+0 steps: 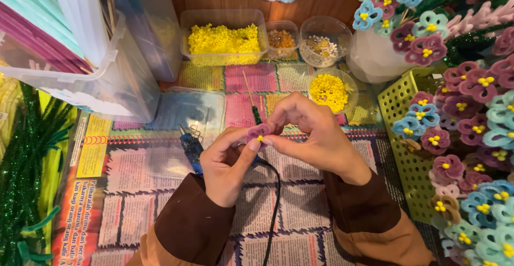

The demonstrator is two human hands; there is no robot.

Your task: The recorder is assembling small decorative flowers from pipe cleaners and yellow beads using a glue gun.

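Head view looked down on a small purple flower (258, 133) made of fuzzy pipe cleaner, with a yellow bead centre, pinched between both hands above the newspaper-covered table (160, 175). The left hand (227, 164) gripped it from below with thumb and forefinger; the right hand (310, 135) closed over it from above, fingertips curled onto the petals. A thin wooden stick (249, 92) with a green wrapped section rose from behind the flower (whether it was already joined to it could not be told).

The flower looked very light and soft, its wire loops bending easily, so it was probably best held at the base of the petals rather than at their rims. The bead centre seemed likely to pop off if squeezed.

A blue glue gun (191, 147) lay just beside the left hand, its black cord (274, 202) running toward the viewer. Clear tubs of yellow beads (223, 42) sat beyond, and finished flowers (460, 84) filled a green basket (401, 137) on the right.
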